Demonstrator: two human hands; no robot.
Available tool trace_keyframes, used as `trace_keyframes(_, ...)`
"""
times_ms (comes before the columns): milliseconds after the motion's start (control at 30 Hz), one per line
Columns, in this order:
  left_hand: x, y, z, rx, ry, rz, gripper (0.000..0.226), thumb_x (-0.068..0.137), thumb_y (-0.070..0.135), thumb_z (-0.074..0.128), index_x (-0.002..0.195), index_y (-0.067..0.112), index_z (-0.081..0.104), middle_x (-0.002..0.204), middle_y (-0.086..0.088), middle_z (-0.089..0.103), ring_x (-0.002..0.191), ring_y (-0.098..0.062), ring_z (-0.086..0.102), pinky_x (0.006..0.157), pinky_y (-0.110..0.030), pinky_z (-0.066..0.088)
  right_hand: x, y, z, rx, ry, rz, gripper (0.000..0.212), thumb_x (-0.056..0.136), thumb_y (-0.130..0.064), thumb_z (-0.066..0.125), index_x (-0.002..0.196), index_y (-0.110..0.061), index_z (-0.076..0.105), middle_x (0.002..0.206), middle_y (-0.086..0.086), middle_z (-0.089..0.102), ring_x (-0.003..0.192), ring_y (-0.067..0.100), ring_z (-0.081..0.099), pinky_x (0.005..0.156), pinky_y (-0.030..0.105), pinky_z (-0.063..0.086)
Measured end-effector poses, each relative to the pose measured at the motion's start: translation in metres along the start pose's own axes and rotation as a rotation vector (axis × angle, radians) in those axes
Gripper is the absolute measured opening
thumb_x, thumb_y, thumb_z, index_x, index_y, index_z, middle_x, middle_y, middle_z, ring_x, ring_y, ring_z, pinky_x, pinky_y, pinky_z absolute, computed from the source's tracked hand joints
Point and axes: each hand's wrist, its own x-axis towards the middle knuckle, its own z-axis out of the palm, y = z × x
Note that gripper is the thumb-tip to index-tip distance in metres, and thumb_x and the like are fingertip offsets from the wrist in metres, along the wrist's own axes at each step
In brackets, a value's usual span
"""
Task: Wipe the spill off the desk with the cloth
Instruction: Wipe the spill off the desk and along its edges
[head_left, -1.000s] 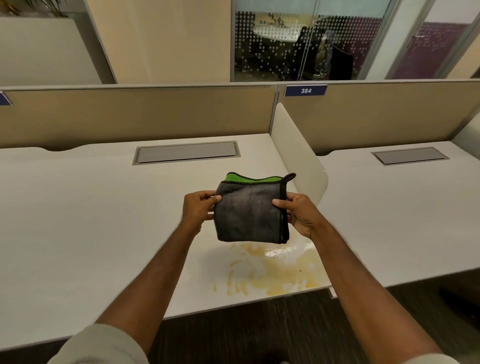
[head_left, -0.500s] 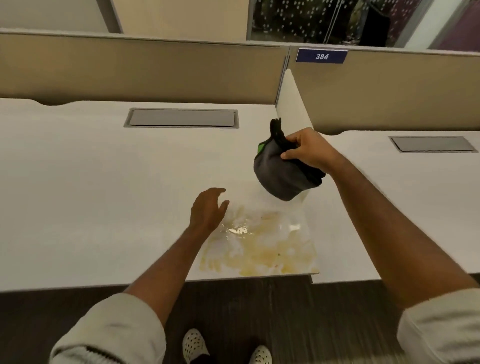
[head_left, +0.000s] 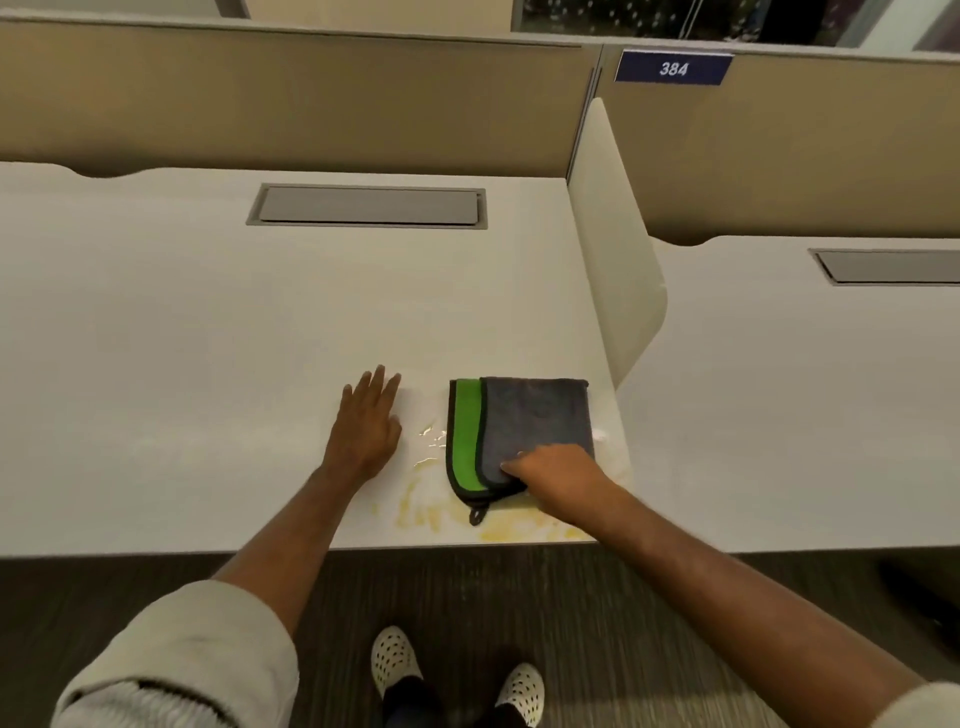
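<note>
Your right hand (head_left: 558, 478) presses down on the near right corner of the cloth (head_left: 524, 431), fingers laid over the grey fabric and curled at its edge; whether they pinch the corner or only press it flat you cannot tell from this angle. The cloth lies folded and flat on the desk (head_left: 208, 338), spreading away from your right hand toward the far side, with a green inner layer showing in a strip along its left edge and a small dark hanging loop poking out at the near left corner, just left of your knuckles. It sits on top of the spill (head_left: 431, 512), a thin yellowish smear: streaks of it show just nearer than your right hand along the desk's front edge, and wet glints lie between the cloth and your left hand (head_left: 366, 426). That left hand rests flat and open on the desk, palm down, fingers together and pointing away from you, holding nothing, just left of the wet patch. To the right of your right hand stands the white divider panel (head_left: 613, 249), its foot close beside the cloth's far right corner.
</note>
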Motion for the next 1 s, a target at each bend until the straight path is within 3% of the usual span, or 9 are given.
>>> trace_keyframes(133,0.003,-0.019,-0.003,0.068,-0.01,0.016,0.073,0.098,0.051,0.015,0.16,0.013,0.024,0.168,-0.014,0.013,0.156,-0.034,0.014,0.124,-0.055,0.006,0.001,0.007,0.001,0.232,0.018,0.055,0.047,0.097,-0.043,0.059,0.143,-0.034,0.056,0.141,-0.001,0.064,0.128,0.025,0.059,0.101,0.041,0.05)
trace_keyframes(267,0.012,-0.055,0.0,0.216,-0.03,0.015,0.088,0.095,0.066,-0.011,0.16,0.018,0.022,0.168,-0.014,0.013,0.156,-0.035,0.014,0.122,-0.063,0.005,0.036,0.006,0.006,0.468,0.322,0.254,0.046,0.102,-0.044,0.053,0.146,-0.03,0.054,0.148,-0.001,0.058,0.137,0.023,0.051,0.109,0.039,0.043)
trace_keyframes(367,0.008,-0.058,0.0,0.206,-0.037,-0.084,0.084,0.093,0.069,-0.009,0.16,0.027,0.02,0.169,-0.013,0.014,0.155,-0.037,0.014,0.116,-0.072,0.006,0.048,0.01,0.023,0.328,0.322,0.354,0.068,0.102,-0.059,0.039,0.161,-0.031,0.021,0.169,0.007,0.024,0.156,0.03,0.021,0.126,0.05,0.02)
trace_keyframes(433,0.006,-0.064,0.005,0.181,-0.052,-0.118,0.086,0.088,0.073,-0.012,0.16,0.034,0.013,0.17,-0.009,0.008,0.156,-0.035,0.007,0.115,-0.073,0.004,0.055,0.003,0.038,0.283,0.315,0.404,0.077,0.099,-0.069,0.03,0.163,-0.035,0.005,0.172,0.007,0.005,0.159,0.032,0.005,0.126,0.059,0.004)
trace_keyframes(500,0.005,-0.07,0.011,0.166,-0.058,-0.104,0.087,0.086,0.075,-0.015,0.16,0.038,0.01,0.171,-0.008,0.005,0.157,-0.034,0.003,0.117,-0.072,0.004,0.06,-0.005,0.053,0.278,0.328,0.431,0.081,0.095,-0.076,0.021,0.162,-0.037,-0.001,0.173,0.006,-0.003,0.159,0.033,-0.004,0.124,0.064,-0.003)
trace_keyframes(600,0.006,-0.072,0.013,0.175,-0.037,-0.101,0.083,0.087,0.074,-0.013,0.16,0.04,0.01,0.171,-0.006,0.003,0.157,-0.033,0.0,0.119,-0.067,0.004,0.063,-0.005,0.065,0.235,0.345,0.448,0.083,0.091,-0.08,0.009,0.161,-0.038,-0.006,0.172,0.006,-0.009,0.158,0.033,-0.01,0.122,0.068,-0.002)
trace_keyframes(900,0.008,-0.079,0.027,0.136,0.024,-0.11,0.068,0.095,0.07,0.009,0.159,0.046,0.007,0.171,0.0,-0.004,0.157,-0.024,-0.009,0.122,-0.061,-0.004,0.088,-0.003,0.068,0.265,0.355,0.482,0.093,0.078,-0.093,0.003,0.158,-0.047,-0.009,0.172,0.011,-0.009,0.157,0.04,-0.008,0.114,0.079,-0.003)
trace_keyframes(1000,0.011,-0.083,0.032,0.14,0.053,-0.104,0.065,0.097,0.069,0.013,0.158,0.048,0.009,0.171,0.0,0.0,0.158,-0.024,-0.006,0.123,-0.062,-0.002,0.108,-0.022,0.065,0.265,0.391,0.47,0.086,0.083,-0.09,0.004,0.157,-0.049,-0.009,0.171,0.014,-0.008,0.156,0.044,-0.008,0.112,0.08,-0.007)
